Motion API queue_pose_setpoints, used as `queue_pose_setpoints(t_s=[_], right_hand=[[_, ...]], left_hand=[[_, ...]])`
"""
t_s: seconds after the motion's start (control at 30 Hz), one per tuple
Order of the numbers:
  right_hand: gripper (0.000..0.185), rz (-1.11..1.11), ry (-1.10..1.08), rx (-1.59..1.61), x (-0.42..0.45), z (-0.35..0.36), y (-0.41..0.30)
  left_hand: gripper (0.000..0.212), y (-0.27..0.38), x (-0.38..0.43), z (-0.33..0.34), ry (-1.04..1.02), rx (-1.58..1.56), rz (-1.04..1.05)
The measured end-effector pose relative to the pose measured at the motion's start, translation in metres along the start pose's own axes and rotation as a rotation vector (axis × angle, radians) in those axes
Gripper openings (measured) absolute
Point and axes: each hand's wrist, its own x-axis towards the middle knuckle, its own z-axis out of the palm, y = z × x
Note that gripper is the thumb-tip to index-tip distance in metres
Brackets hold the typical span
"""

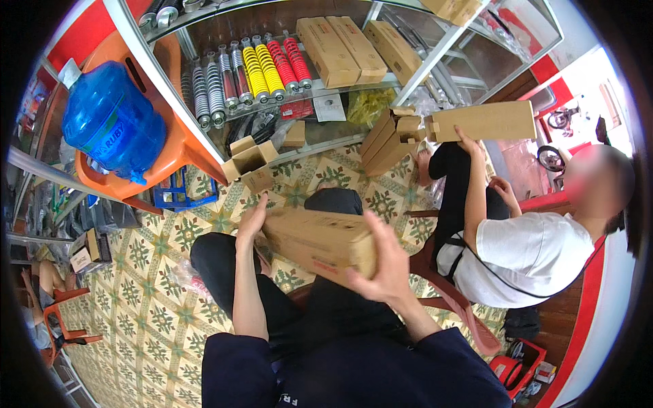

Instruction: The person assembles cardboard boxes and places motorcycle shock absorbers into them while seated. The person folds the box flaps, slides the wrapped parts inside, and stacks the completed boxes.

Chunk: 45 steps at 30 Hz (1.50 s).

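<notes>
A long brown cardboard box [314, 242] with red print lies level above my lap, between both hands. At its right end, the thumb and fingers of my right hand [382, 265] clasp the box from two sides. My left hand [251, 219] supports the opposite end, palm against the cardboard; its fingers are partly hidden. Just beyond my left hand, an upright cardboard box [251, 160] stands on the floor with its flaps spread.
Ahead is a glass display case with yellow shock absorbers [262, 71] and boxed goods [342, 51]. A blue water bottle [115, 117] rests on an orange plastic chair [189, 158]. To the right, a seated person [525, 255] holds another long carton [482, 121] beside open cartons [390, 140].
</notes>
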Motion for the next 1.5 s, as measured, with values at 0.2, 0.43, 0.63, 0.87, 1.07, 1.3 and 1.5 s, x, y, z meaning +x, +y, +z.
queue_pose_setpoints(t_s=[0.2, 0.43, 0.63, 0.87, 1.07, 1.3, 1.5], right_hand=[[0.083, 0.390, 0.340, 0.787, -0.079, -0.002, 0.080], [0.080, 0.644, 0.579, 1.338, -0.148, 0.042, 0.114], [0.054, 0.699, 0.038, 1.137, -0.149, 0.007, 0.150], [0.084, 0.574, -0.655, 1.044, -0.084, -0.035, 0.156], [0.102, 0.330, -0.673, 0.965, -0.043, 0.004, 0.121], [0.106, 0.416, -0.282, 1.174, 0.010, 0.020, 0.108], [0.097, 0.383, -0.068, 1.243, 0.115, 0.028, 0.147]], left_hand=[[0.065, 0.088, -0.101, -0.026, 0.196, -0.177, 0.242], [0.046, 0.085, -0.120, -0.009, -0.011, -0.296, 0.656], [0.078, 0.050, -0.132, 0.064, -0.082, -1.291, 0.564], [0.072, 0.061, -0.161, 0.122, -0.037, -1.155, 0.323], [0.062, 0.079, -0.130, 0.116, 0.072, -1.148, 0.320], [0.059, 0.146, -0.051, 0.091, -0.051, -1.018, 0.367], [0.064, 0.240, -0.013, 0.073, -0.167, -0.698, 0.648]])
